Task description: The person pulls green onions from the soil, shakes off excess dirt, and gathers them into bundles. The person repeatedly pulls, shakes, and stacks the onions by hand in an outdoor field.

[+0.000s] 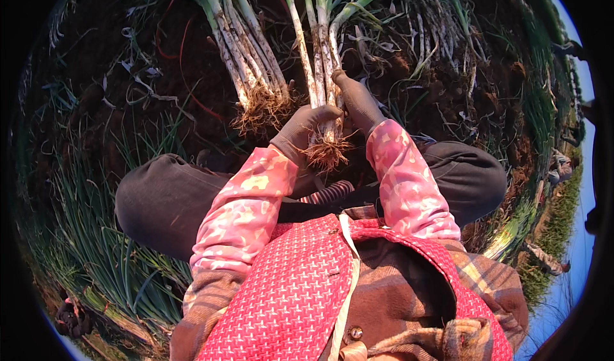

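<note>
A small bunch of long green onions (324,56) with soil on the white stalks is held between my two gloved hands, roots toward me. My left hand (307,125) wraps the lower stalks just above the tangled brown roots (330,153). Slightly higher, my right hand (359,97) grips the same stalks from the right side, its thumb along them. Another green onion bunch (247,56) lies on the soil to the left, its roots close to my left hand. The leaf tops of both bunches run past the upper edge of the view.
Thin red twine (182,68) curls on the dark soil at the left. More onions (439,30) lie at the upper right. Green onion leaves (115,260) spread at the lower left. My bent knees (163,200) flank my arms. Other people (560,166) are small in the distance.
</note>
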{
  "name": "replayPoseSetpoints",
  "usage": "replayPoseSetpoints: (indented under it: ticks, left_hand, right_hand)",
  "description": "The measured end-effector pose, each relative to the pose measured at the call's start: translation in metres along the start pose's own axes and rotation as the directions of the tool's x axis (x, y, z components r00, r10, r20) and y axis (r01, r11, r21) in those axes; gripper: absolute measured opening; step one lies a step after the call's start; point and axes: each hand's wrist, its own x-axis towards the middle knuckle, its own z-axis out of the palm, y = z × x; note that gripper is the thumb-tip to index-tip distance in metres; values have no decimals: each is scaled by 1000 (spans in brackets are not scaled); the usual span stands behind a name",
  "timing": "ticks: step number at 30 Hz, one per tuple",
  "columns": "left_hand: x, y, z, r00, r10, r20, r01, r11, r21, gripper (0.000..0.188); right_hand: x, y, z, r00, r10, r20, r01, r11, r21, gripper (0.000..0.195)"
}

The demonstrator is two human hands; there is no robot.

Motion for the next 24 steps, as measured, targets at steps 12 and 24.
replayPoseSetpoints:
  ticks: [12, 24]
  left_hand:
    - [-50, 9, 40, 976, -175, 131, 134, 952, 275, 43]
    - [-61, 43, 33, 982, -96, 160, 68, 983, 172, 61]
  right_hand:
    - [88, -72, 0, 812, -246, 529, -122, 815, 566, 59]
    - [117, -154, 47, 815, -382, 435, -98, 649, 754, 47]
